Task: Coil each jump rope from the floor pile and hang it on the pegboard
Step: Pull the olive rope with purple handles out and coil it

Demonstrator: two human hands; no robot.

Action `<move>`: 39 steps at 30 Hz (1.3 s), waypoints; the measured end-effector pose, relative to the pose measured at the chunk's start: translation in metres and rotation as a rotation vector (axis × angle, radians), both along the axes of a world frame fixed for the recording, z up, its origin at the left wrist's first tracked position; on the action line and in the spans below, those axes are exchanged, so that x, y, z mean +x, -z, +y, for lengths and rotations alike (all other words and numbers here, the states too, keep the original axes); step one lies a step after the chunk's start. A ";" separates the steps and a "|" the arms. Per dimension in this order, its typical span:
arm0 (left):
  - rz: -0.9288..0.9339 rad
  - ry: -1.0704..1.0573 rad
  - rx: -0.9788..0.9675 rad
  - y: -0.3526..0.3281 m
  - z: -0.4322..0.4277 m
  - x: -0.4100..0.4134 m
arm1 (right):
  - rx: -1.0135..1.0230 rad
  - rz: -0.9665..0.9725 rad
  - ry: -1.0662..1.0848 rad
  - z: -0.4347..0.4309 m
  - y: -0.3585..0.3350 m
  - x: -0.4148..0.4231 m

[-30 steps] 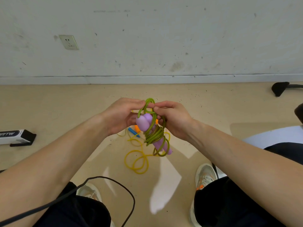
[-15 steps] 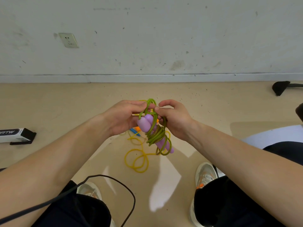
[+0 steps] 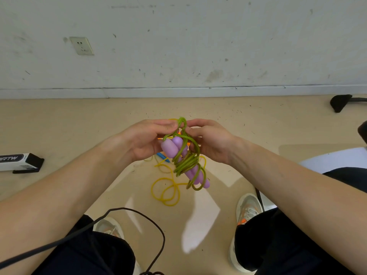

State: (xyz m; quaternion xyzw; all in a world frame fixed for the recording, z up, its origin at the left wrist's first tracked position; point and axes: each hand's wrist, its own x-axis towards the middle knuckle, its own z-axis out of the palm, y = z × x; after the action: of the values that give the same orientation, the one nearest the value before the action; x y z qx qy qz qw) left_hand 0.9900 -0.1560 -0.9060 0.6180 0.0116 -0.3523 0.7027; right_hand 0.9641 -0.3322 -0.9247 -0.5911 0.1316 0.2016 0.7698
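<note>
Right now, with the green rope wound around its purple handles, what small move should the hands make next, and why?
Probably pull the top loop snug: the left hand and right hand pinch the green rope there, and its coils already wrap the purple handles.

Held aloft: green jump rope (image 3: 186, 163), cord wound tightly round its two lilac handles (image 3: 170, 148), bundle tilted, top loop upward. Below, yellow jump rope (image 3: 166, 192) in loose loops on floor (image 3: 79, 126), blue handle (image 3: 163, 157) partly hidden.
</note>
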 end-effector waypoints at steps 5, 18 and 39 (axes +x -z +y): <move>0.058 -0.105 0.007 0.001 0.001 0.004 | 0.033 0.008 0.017 0.001 0.000 0.000; -0.003 -0.085 0.059 -0.006 0.001 0.003 | -0.096 -0.085 -0.037 -0.001 0.003 0.002; -0.123 -0.464 0.113 0.001 0.001 0.022 | 0.222 0.062 0.011 0.001 -0.005 -0.008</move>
State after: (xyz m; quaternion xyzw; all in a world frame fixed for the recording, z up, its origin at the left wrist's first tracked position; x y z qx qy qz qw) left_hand 1.0121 -0.1549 -0.9068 0.6574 0.1300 -0.1420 0.7285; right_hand 0.9557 -0.3317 -0.9200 -0.4950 0.1355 0.2288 0.8272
